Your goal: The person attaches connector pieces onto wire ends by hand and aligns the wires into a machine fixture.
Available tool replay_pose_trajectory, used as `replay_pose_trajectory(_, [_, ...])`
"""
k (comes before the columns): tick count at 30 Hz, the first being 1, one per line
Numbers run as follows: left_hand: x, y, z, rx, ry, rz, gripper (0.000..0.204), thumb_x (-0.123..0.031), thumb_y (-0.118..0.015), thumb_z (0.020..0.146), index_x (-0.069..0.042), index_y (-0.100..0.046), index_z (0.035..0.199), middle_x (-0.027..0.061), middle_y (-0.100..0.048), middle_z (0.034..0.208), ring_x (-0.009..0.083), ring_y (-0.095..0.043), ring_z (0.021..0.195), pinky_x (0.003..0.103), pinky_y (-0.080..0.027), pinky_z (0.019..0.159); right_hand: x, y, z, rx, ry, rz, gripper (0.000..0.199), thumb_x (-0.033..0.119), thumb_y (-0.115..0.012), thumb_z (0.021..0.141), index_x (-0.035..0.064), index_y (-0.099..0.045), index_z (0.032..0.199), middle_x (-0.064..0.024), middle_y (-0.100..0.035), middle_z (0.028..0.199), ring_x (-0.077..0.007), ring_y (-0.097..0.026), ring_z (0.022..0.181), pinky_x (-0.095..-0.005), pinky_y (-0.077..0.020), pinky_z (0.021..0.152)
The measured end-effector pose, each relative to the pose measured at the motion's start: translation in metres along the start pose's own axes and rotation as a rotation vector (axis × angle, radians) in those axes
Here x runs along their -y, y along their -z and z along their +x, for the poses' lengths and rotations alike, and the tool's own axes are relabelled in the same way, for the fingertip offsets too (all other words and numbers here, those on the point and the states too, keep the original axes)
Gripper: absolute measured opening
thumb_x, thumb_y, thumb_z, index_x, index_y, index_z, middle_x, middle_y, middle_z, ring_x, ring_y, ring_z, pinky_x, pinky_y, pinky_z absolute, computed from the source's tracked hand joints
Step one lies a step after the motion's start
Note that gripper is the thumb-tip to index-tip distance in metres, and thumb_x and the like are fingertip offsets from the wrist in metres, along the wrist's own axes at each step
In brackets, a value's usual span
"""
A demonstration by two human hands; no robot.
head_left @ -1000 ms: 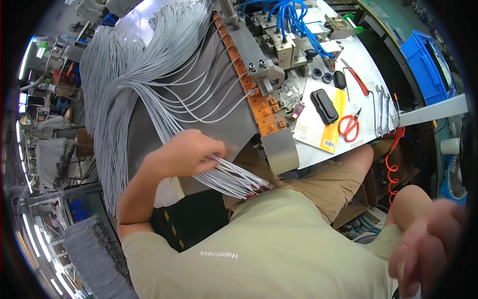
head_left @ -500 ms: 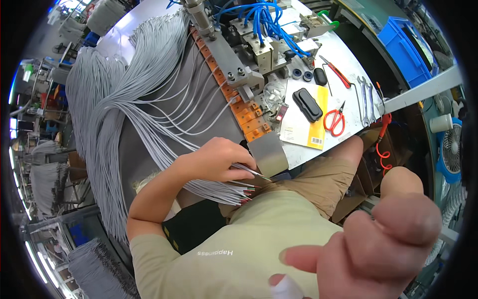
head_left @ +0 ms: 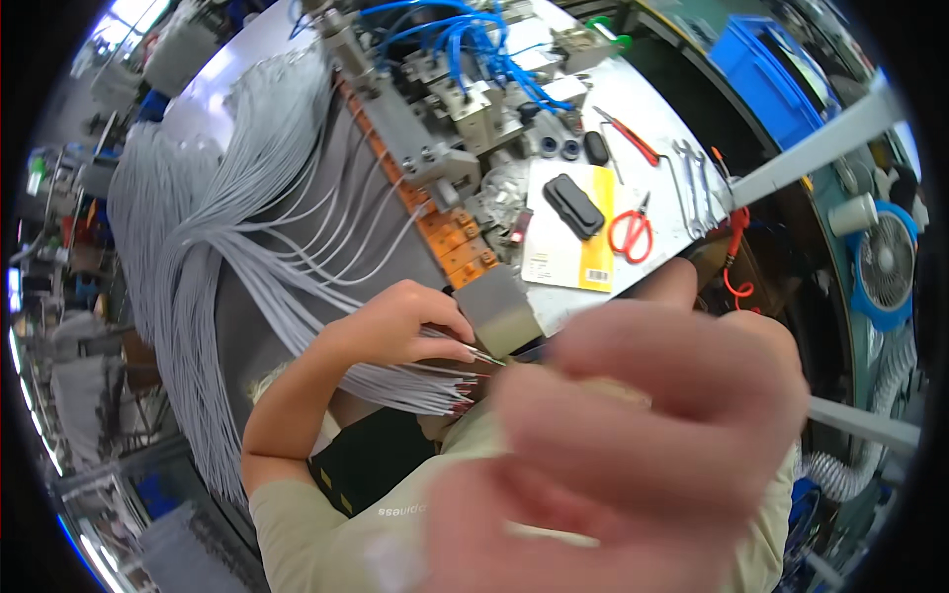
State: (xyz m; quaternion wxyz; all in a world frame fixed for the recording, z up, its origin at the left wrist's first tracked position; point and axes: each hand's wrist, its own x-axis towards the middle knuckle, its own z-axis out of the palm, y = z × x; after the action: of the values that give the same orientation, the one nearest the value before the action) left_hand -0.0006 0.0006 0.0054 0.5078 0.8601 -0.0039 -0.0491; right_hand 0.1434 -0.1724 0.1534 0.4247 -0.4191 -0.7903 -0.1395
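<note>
My left hand [head_left: 410, 326] is closed around a few thin grey cables [head_left: 481, 356], pinching them close to their stripped ends. Below it, the thick bundle of grey cables [head_left: 400, 387] hangs past the table's edge, with red-tipped wire ends showing. The bundle spreads back over the table as a large heap [head_left: 203, 232]. Some single cables run to an orange slotted strip [head_left: 458, 237] on the machine. Very near the camera, my right hand [head_left: 633, 435] is large and blurred; its fingers look bent, but whether they hold anything cannot be made out.
A metal fixture [head_left: 474, 109] with blue air tubes stands at the back. On the white tabletop lie red-handled scissors [head_left: 631, 235], a black case [head_left: 573, 206] on a yellow-white booklet [head_left: 563, 267], and wrenches [head_left: 697, 188]. At right are a blue crate [head_left: 766, 84] and a fan [head_left: 883, 262].
My right hand has swung left and closer to the camera, now covering my lap. The view has shifted slightly. My left hand keeps its hold on the cables.
</note>
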Motion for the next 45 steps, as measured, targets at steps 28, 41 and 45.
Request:
replay_pose_trajectory(28, [0.018,-0.006,0.003,-0.578,0.146,-0.599,0.017,-0.003,-0.058,0.098,0.001,-0.061,0.114,0.0053,-0.068,0.085,0.0096,-0.064,0.075,0.024,-0.054,0.067,-0.079,-0.129,-0.119,-0.136,-0.499,0.064,0.013,0.001,-0.071,0.085,0.0010,-0.064,0.096,-0.0052,-0.060,0.061,-0.0157,-0.055,0.056,-0.0293,-0.0413,0.058])
replay_pose_trajectory(41, [0.009,-0.003,-0.002,-0.569,0.169,-0.218,0.016,-0.003,-0.060,0.095,0.002,-0.063,0.110,0.0032,-0.069,0.087,0.0049,-0.062,0.072,0.020,-0.050,0.060,-0.072,-0.129,-0.118,-0.008,-0.943,0.491,0.010,0.006,-0.069,0.090,0.0007,-0.066,0.097,-0.0046,-0.065,0.064,-0.0102,-0.056,0.050,-0.0269,-0.0397,0.057])
replay_pose_trajectory(45, [0.012,-0.003,-0.004,-0.563,0.176,-0.187,0.016,-0.003,-0.062,0.095,0.001,-0.064,0.110,0.0018,-0.069,0.085,0.0040,-0.062,0.072,0.019,-0.050,0.061,-0.071,-0.118,-0.111,0.061,-0.843,0.399,0.009,0.005,-0.067,0.091,0.0003,-0.065,0.098,-0.0038,-0.064,0.062,-0.0089,-0.056,0.051,-0.0255,-0.0404,0.056])
